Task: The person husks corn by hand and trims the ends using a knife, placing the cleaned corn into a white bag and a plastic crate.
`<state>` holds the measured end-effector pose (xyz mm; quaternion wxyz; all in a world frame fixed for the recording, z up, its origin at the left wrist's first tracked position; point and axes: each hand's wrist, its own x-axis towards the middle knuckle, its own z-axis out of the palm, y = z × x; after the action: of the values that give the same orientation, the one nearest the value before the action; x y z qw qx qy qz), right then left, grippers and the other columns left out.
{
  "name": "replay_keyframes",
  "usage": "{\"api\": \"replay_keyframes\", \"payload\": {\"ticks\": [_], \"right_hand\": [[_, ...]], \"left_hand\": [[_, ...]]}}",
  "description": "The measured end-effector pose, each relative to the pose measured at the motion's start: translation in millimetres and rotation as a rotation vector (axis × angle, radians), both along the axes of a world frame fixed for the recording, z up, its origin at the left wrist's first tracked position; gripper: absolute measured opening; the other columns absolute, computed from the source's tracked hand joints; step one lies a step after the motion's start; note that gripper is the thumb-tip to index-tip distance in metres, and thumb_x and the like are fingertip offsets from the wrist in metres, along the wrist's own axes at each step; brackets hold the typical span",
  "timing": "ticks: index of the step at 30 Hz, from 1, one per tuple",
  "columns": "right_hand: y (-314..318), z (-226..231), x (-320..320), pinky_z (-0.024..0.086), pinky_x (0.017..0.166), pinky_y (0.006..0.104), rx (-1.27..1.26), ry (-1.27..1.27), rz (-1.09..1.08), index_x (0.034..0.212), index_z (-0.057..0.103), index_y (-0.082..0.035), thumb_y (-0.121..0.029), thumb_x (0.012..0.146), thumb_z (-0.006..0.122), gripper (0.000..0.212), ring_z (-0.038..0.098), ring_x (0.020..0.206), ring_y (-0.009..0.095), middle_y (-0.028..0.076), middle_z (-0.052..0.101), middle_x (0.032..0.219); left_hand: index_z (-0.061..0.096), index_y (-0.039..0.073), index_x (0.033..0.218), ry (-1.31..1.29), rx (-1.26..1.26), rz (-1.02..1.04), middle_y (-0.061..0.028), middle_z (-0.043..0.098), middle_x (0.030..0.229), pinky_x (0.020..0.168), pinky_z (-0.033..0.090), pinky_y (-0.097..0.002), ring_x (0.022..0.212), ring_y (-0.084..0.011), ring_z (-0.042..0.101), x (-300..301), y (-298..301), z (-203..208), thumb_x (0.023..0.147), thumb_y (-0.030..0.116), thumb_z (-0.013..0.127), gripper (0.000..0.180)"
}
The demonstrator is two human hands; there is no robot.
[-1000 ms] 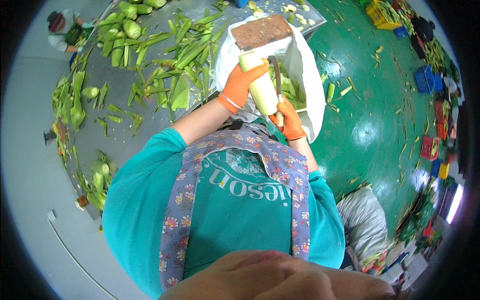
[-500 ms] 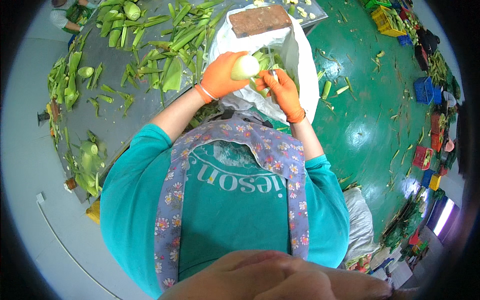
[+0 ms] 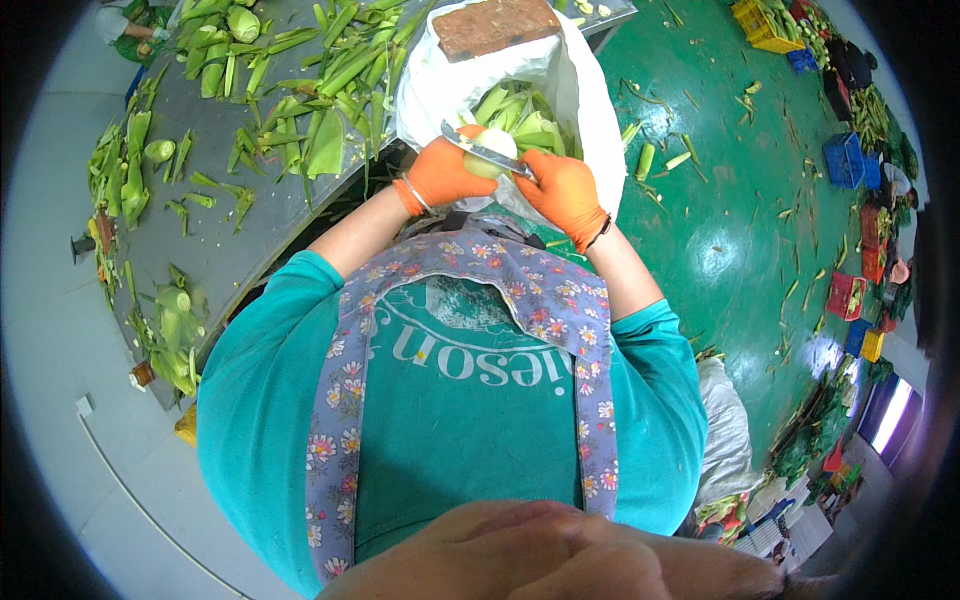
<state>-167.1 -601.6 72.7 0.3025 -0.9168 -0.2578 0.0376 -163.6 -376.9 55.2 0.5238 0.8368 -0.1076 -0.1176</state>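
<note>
My left hand (image 3: 446, 174), in an orange glove, is wrapped round a thick, pale green vegetable stem (image 3: 484, 168) with a rounded, smooth end. In my orange-gloved right hand (image 3: 562, 192) is a knife (image 3: 490, 155), its blade lying across the top of the stem and pointing left. Both hands are over the near rim of an open white sack (image 3: 595, 105). Inside the sack lie green leaf and stalk trimmings (image 3: 522, 118). A reddish-brown brick (image 3: 497, 28) rests on the sack's far edge. My right fingers and the stem partly hide the knife's handle.
Left of the sack, a grey metal table (image 3: 255, 225) bears cut green stalks (image 3: 355, 70) and several leafy stems (image 3: 130, 180). Scraps litter the green floor (image 3: 700, 230) on the right. Coloured crates (image 3: 845, 160) line the far right; another person (image 3: 135, 30) works at the upper left.
The knife has swung from upright beside the stem to lie across it. My right hand has turned and moved closer to the left. The whole view has shifted slightly.
</note>
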Motion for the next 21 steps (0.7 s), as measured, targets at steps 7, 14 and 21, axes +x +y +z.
{"api": "replay_keyframes", "payload": {"ticks": [7, 14, 21], "right_hand": [[-15, -36, 12, 0.051, 0.064, 0.0464, 0.001, 0.029, -0.048, 0.095, 0.066, -0.011, -0.025, 0.085, 0.067, 0.017, 0.066, 0.074, 0.038, 0.016, 0.068, 0.08], [-150, -169, 46, 0.051, 0.066, 0.0449, -0.172, 0.095, -0.372, 0.093, 0.069, 0.0, -0.038, 0.089, 0.065, 0.039, 0.067, 0.073, 0.039, 0.02, 0.069, 0.077], [-28, -133, 62, 0.045, 0.058, 0.0342, 0.018, 0.138, -0.113, 0.105, 0.068, -0.007, -0.029, 0.091, 0.067, 0.026, 0.06, 0.062, 0.018, 0.011, 0.066, 0.074]], "left_hand": [[0.062, 0.005, 0.121, -0.033, -0.041, -0.07, -0.0098, 0.071, 0.107, 0.088, 0.052, -0.0341, 0.097, -0.0206, 0.067, 1, -3, -3, 0.067, 0.021, 0.081, 0.059], [0.062, 0.006, 0.122, -0.209, -0.048, 0.096, -0.0157, 0.068, 0.113, 0.09, 0.052, -0.0381, 0.103, -0.0292, 0.067, -5, 26, 7, 0.068, 0.025, 0.081, 0.06], [0.06, 0.007, 0.115, 0.159, 0.234, 0.589, -0.0204, 0.066, 0.111, 0.09, 0.05, -0.0435, 0.103, -0.0379, 0.063, -68, 122, -90, 0.066, 0.041, 0.083, 0.064]]}}
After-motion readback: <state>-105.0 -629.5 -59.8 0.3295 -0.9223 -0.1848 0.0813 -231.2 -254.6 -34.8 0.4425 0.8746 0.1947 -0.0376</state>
